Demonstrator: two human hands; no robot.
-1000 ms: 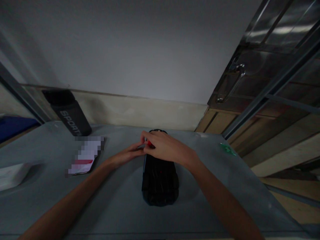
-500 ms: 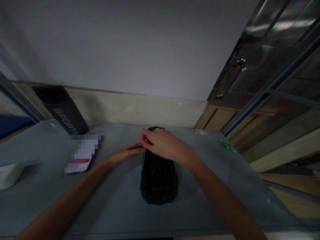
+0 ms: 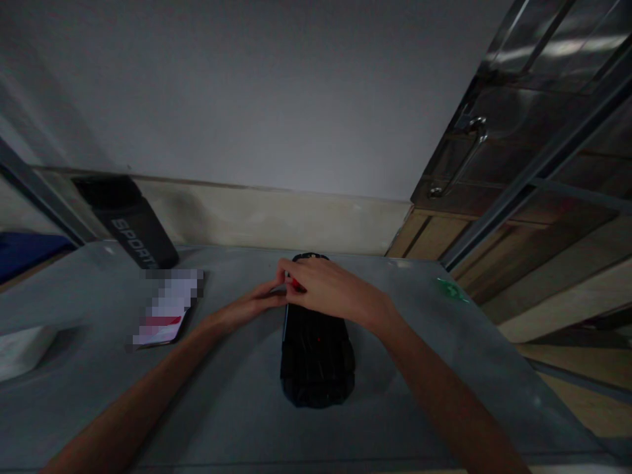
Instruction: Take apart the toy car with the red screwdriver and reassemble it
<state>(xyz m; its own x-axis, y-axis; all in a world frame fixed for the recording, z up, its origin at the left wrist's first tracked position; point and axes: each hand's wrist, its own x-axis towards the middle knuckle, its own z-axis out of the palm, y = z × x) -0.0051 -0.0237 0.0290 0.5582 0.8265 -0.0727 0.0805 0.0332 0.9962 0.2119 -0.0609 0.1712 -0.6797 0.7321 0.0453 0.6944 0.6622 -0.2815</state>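
Note:
A black toy car (image 3: 318,359), its wheels at the sides and seemingly underside up, lies lengthwise on the grey table (image 3: 237,395). My right hand (image 3: 328,283) is over its far half, fingers pinched around a small red piece (image 3: 296,284), perhaps a tool's handle; most of that piece is hidden by the fingers. From the left, my left hand (image 3: 261,297) reaches the car's far left side, fingertips against it and close to the right hand's fingers. What lies under the right palm cannot be seen.
Left of my forearm are a phone (image 3: 168,309) and a white object (image 3: 24,352) at the edge of view. A dark bottle marked SPORT (image 3: 133,224) stands by the wall (image 3: 276,214). Some green plastic (image 3: 451,289) lies near the right edge, beside a metal frame (image 3: 494,220).
The view has shifted slightly. Both hands stay at the far part of the car, and the right hand's fingers have turned a little, showing more of the red piece.

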